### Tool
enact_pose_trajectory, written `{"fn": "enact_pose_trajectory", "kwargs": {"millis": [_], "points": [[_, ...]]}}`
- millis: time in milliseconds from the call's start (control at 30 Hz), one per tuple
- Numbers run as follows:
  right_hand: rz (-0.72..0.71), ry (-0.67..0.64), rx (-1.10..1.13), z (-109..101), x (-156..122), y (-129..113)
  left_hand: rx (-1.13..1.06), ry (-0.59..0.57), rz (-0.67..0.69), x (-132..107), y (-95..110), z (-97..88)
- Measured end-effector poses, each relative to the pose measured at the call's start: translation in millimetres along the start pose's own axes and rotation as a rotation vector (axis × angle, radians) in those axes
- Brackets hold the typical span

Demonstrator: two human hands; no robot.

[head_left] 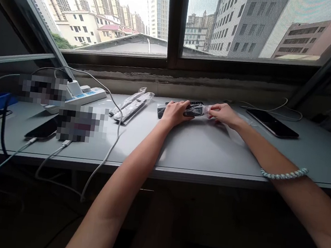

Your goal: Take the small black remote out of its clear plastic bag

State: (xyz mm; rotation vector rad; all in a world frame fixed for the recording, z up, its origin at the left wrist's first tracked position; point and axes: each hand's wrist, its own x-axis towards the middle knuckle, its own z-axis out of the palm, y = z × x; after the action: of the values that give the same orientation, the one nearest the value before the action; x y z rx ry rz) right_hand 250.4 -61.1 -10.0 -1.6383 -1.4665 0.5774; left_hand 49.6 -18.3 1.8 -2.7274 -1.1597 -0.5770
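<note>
Both hands on the bagged remote at the desk's far edge: left hand clamps its left end, right hand pinches the wrap's right end.

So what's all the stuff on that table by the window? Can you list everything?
black item in a clear bag: 1, black in clear plastic, far middle of table, under both hands
bagged items: 2, dark in clear plastic, left of the hands
phone: 1, black, far right, face up
power strip: 1, white, far left
phone on a cable: 1, black, left front
cables: several, white and grey, left side, hanging over the edge
table: 1, grey, under the window
bracelet: 1, pale beads, right forearm
left hand: on the bag's left part
right hand: at the bag's right end
</note>
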Motion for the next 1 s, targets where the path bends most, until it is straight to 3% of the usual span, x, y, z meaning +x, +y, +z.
{"fn": "enact_pose_trajectory", "kwargs": {"millis": [233,433,633,1000], "points": [[0.065,0.023,-0.021,-0.6,3.5,2.6,-0.031,0.030,-0.020,-2.0,3.5,-2.8],[0.048,-0.025,0.135,-3.5,3.8,1.8,-0.061,0.073,-0.018,-0.2,-0.3,2.2],[0.073,-0.119,0.182,-7.7,0.1,-1.2,-0.016,0.062,-0.023,0.2,-2.3,4.6],[0.053,-0.155,0.141,-0.1,1.5,3.4,0.121,0.109,-0.002,-2.0,0.2,5.1]]}}
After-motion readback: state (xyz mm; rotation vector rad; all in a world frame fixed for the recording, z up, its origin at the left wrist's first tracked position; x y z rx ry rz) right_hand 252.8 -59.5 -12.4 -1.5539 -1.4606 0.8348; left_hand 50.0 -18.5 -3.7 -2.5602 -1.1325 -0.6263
